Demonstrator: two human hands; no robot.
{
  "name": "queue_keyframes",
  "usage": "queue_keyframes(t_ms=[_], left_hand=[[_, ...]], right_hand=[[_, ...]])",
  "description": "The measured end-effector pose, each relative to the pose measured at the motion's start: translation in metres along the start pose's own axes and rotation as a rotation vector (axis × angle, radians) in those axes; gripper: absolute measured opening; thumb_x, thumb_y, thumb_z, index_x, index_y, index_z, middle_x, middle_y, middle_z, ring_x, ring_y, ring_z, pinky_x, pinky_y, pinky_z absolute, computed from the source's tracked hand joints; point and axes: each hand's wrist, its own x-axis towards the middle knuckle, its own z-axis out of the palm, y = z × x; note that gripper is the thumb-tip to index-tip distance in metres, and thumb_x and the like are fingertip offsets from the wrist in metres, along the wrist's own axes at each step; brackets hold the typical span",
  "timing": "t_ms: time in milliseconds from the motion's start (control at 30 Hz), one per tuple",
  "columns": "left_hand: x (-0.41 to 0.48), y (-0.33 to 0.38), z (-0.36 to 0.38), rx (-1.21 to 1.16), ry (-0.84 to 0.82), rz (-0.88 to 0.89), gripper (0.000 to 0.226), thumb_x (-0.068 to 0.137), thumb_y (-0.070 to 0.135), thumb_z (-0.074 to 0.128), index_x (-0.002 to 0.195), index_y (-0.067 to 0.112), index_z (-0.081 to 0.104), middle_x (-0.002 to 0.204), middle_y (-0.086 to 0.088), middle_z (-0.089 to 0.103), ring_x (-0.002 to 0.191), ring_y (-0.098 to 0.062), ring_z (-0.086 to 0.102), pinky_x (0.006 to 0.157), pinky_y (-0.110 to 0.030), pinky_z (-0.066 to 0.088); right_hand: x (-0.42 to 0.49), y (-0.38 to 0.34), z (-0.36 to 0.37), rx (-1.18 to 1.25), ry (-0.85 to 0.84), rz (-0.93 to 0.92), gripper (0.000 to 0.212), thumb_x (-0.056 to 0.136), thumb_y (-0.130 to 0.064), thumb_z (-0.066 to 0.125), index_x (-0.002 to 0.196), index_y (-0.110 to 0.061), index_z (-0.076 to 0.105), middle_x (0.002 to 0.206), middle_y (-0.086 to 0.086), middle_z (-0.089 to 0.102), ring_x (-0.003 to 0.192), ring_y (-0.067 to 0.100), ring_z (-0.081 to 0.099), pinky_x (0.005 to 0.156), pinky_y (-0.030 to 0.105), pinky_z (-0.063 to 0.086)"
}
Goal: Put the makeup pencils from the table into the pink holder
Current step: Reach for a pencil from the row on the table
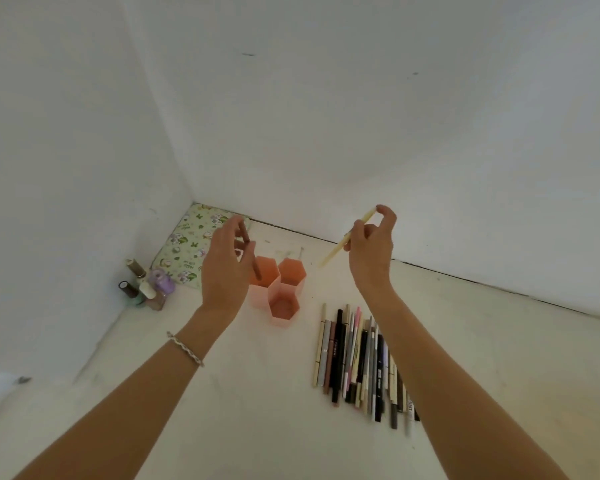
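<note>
As your left hand [224, 268] pinches a slim brown pencil [256, 268] over the hexagonal pink holder [262, 299], your right hand [371, 251] pinches a cream pencil [333, 254].

Shows pink holder [284, 308] of three joined hexagonal cells standing upright, brown pencil [256, 268] tilted into its left cell, cream pencil [333, 252] raised aslant, remaining pencils [361, 358] lying side by side nearby.

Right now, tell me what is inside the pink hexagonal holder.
A brown makeup pencil, pinched by the left hand, dips into the rear-left cup. The front cup shows a bare floor; the rear-right looks empty. The hand hides part of the rear-left.
</note>
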Motion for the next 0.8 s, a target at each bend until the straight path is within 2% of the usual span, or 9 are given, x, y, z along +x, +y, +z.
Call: queue_keyframes(t_ms=[100,167,300,400,500,567,633,733,800], left_hand=[[-0.014,-0.015,0.006,0.164,-0.086,0.031,0.018,0.095,0.021,0.061,0.113,0.020,0.065,0.113,0.001,0.059,0.107,-0.018,0.055,0.082,-0.028,0.047],[-0.016,-0.019,0.002,0.154,-0.083,0.022,0.022,0.098,0.024,0.056,0.116,0.017,0.066,0.119,-0.003,0.059,0.114,-0.022,0.053,0.088,-0.031,0.047],[-0.004,-0.009,-0.018,0.013,0.052,0.022,0.027,0.100,0.015,0.045,0.121,0.015,0.062,0.117,-0.002,0.061,0.106,-0.020,0.058,0.089,-0.044,0.052],[0.001,0.013,-0.029,-0.055,0.109,0.038,0.027,0.098,0.009,0.045,0.118,0.016,0.062,0.114,0.001,0.061,0.098,-0.013,0.059,0.083,-0.031,0.053],[-0.012,0.042,-0.026,-0.149,0.070,0.040,0.025,0.093,0.006,0.046,0.109,0.020,0.060,0.105,0.008,0.061,0.090,0.001,0.057,0.077,-0.008,0.044],[-0.030,0.056,-0.012,-0.204,-0.044,0.015,0.019,0.090,0.012,0.045,0.098,0.023,0.057,0.093,0.010,0.061,0.086,-0.003,0.059,0.075,-0.011,0.047],[-0.053,0.064,0.014,-0.174,-0.287,-0.058,0.013,0.091,0.012,0.048,0.093,0.020,0.058,0.086,0.005,0.063,0.081,-0.012,0.061,0.072,-0.023,0.053],[-0.090,0.063,0.061,0.102,-0.673,-0.167,0.013,0.094,0.008,0.053,0.102,0.015,0.061,0.094,-0.002,0.066,0.083,-0.014,0.065,0.078,-0.030,0.057],[-0.106,0.056,0.083,0.250,-0.783,-0.221,0.018,0.098,0.010,0.047,0.112,0.010,0.058,0.108,-0.007,0.065,0.099,-0.021,0.064,0.088,-0.032,0.054]], right_hand=[[-0.020,-0.008,0.015,0.064,-0.027,-0.119,0.028,0.101,-0.015,0.044,0.126,-0.025,0.034,0.069,0.008,0.063,0.054,0.010,0.057,0.053,0.016,0.047],[-0.034,-0.008,0.028,0.064,-0.068,-0.183,0.028,0.102,-0.015,0.045,0.124,-0.028,0.033,0.072,0.007,0.066,0.056,0.010,0.060,0.054,0.017,0.049],[-0.055,-0.001,0.051,-0.078,-0.162,-0.278,0.028,0.102,-0.018,0.045,0.123,-0.030,0.031,0.074,-0.004,0.066,0.057,0.009,0.061,0.054,0.024,0.051],[-0.067,0.008,0.060,-0.322,-0.304,-0.323,0.025,0.101,-0.025,0.044,0.121,-0.031,0.031,0.091,-0.003,0.069,0.066,0.014,0.063,0.065,0.033,0.054],[-0.070,0.016,0.056,-0.433,-0.301,-0.373,0.026,0.098,-0.032,0.048,0.122,-0.027,0.041,0.110,-0.005,0.064,0.078,0.011,0.061,0.074,0.033,0.053],[-0.065,0.017,0.045,-0.359,-0.210,-0.343,0.026,0.096,-0.030,0.048,0.122,-0.029,0.042,0.102,-0.012,0.062,0.073,0.004,0.060,0.068,0.026,0.052],[-0.053,0.018,0.028,-0.310,-0.107,-0.287,0.025,0.097,-0.024,0.047,0.120,-0.030,0.042,0.086,-0.017,0.060,0.069,0.003,0.059,0.061,0.019,0.047],[-0.036,0.026,-0.002,-0.289,-0.054,-0.181,0.029,0.095,-0.012,0.046,0.121,-0.025,0.043,0.083,-0.018,0.058,0.062,0.004,0.057,0.059,0.021,0.045],[-0.032,0.034,-0.018,-0.296,-0.057,-0.126,0.032,0.094,-0.009,0.045,0.121,-0.024,0.044,0.084,-0.014,0.060,0.055,0.004,0.054,0.059,0.026,0.048]])
